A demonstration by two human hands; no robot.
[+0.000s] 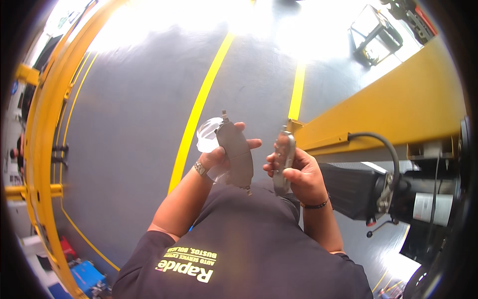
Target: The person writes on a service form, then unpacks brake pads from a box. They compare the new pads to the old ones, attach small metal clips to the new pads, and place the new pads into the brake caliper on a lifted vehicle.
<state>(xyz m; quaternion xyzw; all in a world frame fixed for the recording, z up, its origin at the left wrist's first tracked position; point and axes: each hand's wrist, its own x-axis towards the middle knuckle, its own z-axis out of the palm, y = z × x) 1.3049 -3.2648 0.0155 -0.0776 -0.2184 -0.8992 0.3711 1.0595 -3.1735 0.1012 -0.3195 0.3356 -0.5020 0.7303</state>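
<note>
In front of my chest, my left hand [213, 158] grips a dark grey brake pad [235, 153] by its edge. The pad stands nearly upright with its broad flat face showing, and small metal clips stick out at its top and bottom ends. Crumpled clear plastic wrap [208, 133] is bunched in the same hand, behind the pad. A second brake pad [283, 162] is pinched between the thumb and fingers of my right hand [304, 172]. It is turned almost edge-on, with its metal side visible. A short gap separates the two pads.
A thick yellow lift post [383, 94] runs close by on the right, with a black hose [391, 144] and a black motor housing [346, 192]. Another yellow post [50, 129] stands left, a person [20, 154] beyond it. Yellow lines [199, 107] cross the grey floor.
</note>
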